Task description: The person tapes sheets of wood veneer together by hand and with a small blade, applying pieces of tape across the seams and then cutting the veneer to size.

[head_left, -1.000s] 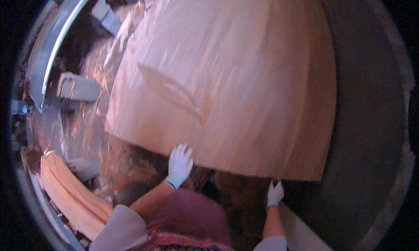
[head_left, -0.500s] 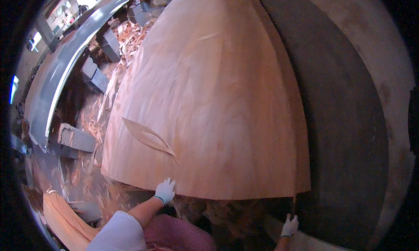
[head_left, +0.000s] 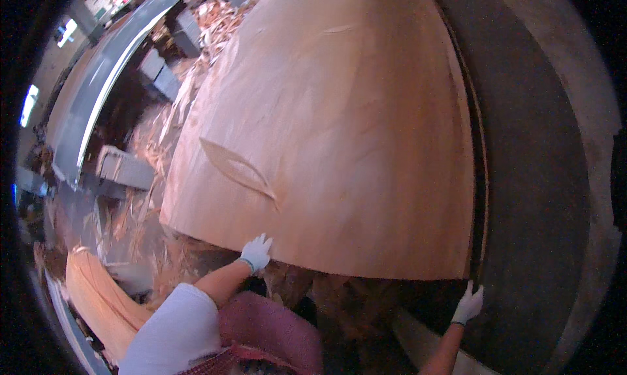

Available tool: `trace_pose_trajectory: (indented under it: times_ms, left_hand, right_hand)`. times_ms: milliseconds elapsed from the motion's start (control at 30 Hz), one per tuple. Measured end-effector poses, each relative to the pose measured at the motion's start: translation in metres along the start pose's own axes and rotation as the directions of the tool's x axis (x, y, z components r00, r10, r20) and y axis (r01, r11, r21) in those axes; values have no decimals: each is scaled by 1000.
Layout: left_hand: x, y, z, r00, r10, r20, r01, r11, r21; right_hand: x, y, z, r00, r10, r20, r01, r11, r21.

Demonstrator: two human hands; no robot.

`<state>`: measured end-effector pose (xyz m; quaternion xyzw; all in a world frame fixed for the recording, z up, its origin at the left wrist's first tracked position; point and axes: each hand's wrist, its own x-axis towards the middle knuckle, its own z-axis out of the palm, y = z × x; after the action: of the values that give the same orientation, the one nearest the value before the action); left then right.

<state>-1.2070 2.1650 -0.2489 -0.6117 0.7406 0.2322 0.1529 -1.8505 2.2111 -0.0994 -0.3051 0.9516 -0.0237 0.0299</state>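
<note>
A large, pale reddish-brown sheet of wood veneer [head_left: 339, 140] spreads in front of me. Near its left side a leaf-shaped flap with a slit, apparently a loose veneer piece [head_left: 235, 168], lies on the surface. My left hand [head_left: 257, 252], in a white glove, rests on the sheet's near edge with its fingers stretched out. At the near right corner my gloved right hand [head_left: 469, 303] is closed at the end of a narrow veneer strip [head_left: 484, 186]. That strip runs along the sheet's right side, a thin dark gap between them. The fingertips' exact hold is small and blurred.
Grey concrete blocks [head_left: 125, 168] and veneer scraps [head_left: 219, 22] lie left of the sheet. Beyond them stands a long metal-edged panel [head_left: 98, 101]. A curved veneer piece [head_left: 98, 296] is at lower left. A dark surface [head_left: 535, 179] extends on the right.
My right hand has moved right and up, and the strip has come away from the sheet's right side, leaving a dark gap. My left hand stays on the near edge. The whole view has shifted.
</note>
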Motion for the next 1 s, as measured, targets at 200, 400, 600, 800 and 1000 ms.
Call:
trace_pose_trajectory:
  times_ms: [200,400,600,800,1000]
  left_hand:
    - [17,12,-57,990,-126,62,129,991,-48]
    - [77,-24,-96,862,54,-503,-5,995,98]
    - [131,-47,-95,877,276,-393,-160,940,301]
    - [163,-68,-101,900,320,-297,-242,932,270]
    - [173,-136,-123,842,-200,-502,172,980,-101]
  right_hand:
    - [-65,-119,66,975,-213,63,194,954,228]
    - [-238,-230,94,814,-452,366,48,680,732]
    - [-331,-327,130,517,-518,682,-393,564,726]
    - [-355,-378,190,432,-545,718,-357,628,691]
    - [-358,-387,199,495,-446,745,-298,719,628]
